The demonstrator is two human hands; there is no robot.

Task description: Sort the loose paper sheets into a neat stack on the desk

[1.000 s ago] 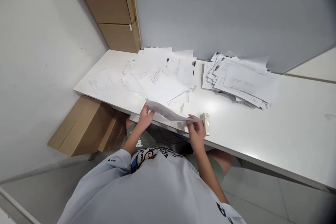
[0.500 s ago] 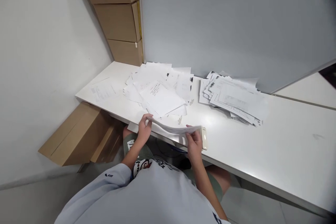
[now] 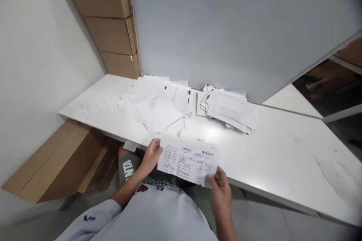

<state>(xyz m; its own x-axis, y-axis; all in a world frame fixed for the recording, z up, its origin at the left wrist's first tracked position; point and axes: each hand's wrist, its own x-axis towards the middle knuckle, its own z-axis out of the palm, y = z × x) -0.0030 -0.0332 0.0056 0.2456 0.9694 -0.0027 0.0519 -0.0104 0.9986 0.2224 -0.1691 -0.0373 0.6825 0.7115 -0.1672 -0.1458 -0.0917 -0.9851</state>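
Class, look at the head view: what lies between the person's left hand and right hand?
A printed sheet with tables spans the gap between the left hand and the right hand, in the head view.

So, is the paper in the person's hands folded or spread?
Spread: the printed sheet is held flat between the left hand and right hand, its printed table fully showing.

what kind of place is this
Probably a small office or back-office workroom: a long white desk holds piles of printed paperwork, a framed board stands behind it, and cardboard boxes are stacked in the corner.
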